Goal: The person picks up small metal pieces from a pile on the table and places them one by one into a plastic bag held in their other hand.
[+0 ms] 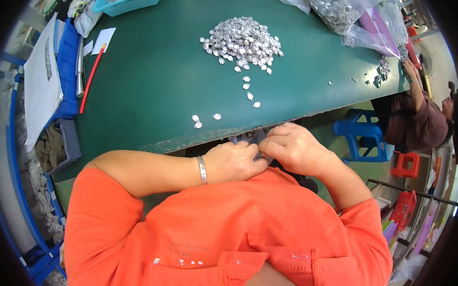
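My left hand (236, 161), with a silver bracelet (202, 169) on its wrist, is closed just below the table's front edge. My right hand (294, 148) meets it there, its fingers curled and pinched together. Whatever lies between the fingertips is too small or hidden to name. Just beyond the fingers some greyish, see-through material (250, 136) shows against the edge. On the green table (149, 80) lies a heap of small silver metal charms (242, 40). A few loose charms (250, 96) trail from the heap toward me, and three more (197, 121) lie nearer the left.
A red pencil (92, 80) and a blue holder with papers (68, 73) are at the left. A turquoise basket (126, 4) stands at the back. Bags of metal parts (330, 8) lie back right. A blue stool (361, 134) and another person (416, 109) are at the right.
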### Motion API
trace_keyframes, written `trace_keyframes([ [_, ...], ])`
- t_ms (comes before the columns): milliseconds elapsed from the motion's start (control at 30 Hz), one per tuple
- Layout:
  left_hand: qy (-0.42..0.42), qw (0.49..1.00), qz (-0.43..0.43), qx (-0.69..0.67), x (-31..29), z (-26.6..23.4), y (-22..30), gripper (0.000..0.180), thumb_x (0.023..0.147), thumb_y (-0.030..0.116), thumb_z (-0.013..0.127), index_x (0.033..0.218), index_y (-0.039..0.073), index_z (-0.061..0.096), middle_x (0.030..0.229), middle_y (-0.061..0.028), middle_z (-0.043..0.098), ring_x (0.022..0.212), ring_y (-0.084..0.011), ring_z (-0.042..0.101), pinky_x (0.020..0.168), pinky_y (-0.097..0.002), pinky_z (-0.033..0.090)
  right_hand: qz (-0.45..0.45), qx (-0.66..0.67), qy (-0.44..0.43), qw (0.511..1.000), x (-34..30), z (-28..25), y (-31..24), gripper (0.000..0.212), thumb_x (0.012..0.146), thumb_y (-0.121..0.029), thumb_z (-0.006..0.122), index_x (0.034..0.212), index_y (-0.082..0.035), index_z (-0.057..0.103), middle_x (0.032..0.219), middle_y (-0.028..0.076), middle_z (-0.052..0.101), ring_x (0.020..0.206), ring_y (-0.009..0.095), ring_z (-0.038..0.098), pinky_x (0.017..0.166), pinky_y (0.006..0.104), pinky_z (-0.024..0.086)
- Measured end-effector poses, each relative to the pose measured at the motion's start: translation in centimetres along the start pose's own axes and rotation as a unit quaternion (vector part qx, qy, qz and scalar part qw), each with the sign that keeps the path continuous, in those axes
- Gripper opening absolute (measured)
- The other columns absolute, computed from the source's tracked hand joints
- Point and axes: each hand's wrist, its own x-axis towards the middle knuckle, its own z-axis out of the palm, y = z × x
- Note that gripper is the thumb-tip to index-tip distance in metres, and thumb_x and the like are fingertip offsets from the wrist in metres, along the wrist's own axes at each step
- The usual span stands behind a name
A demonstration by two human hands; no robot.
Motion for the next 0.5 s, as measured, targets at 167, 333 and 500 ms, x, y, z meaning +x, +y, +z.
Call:
trace_keyframes([
  [167,0.047,0.996,0.071,0.004,0.4,-0.2,0.2,0.017,0.076,0.017,0.057,0.090,0.009,0.060,0.074,-0.0045,0.049,0.065,-0.0169,0.053,0.047,-0.0297,0.047,0.201,-0.067,-0.266,0.940,-1.9,-0.5,0.0,0.012,0.077,-0.008,0.060,0.088,-0.004,0.061,0.075,0.013,0.067,0.073,0.031,0.067,0.062,0.0420,0.052],
  [333,-0.041,0.999,-0.008,-0.001,0.0,-0.6,0.2,0.013,0.074,0.015,0.057,0.075,0.002,0.057,0.079,-0.0109,0.051,0.078,-0.0252,0.056,0.061,-0.0319,0.052,0.240,-0.077,-0.451,0.856,-0.7,-2.3,-1.4,0.014,0.078,-0.010,0.060,0.088,-0.002,0.065,0.077,0.015,0.068,0.076,0.031,0.068,0.066,0.0411,0.054],
  [500,-0.078,0.985,-0.102,-0.112,0.0,-0.4,0.0,0.019,0.079,0.014,0.059,0.081,-0.005,0.059,0.129,-0.0417,0.042,0.117,-0.0495,0.050,0.093,-0.0457,0.049,0.145,0.011,-0.215,0.966,-1.5,1.4,-0.7,0.017,0.078,-0.008,0.057,0.090,0.002,0.064,0.088,0.019,0.066,0.078,0.034,0.067,0.068,0.0400,0.055],
])
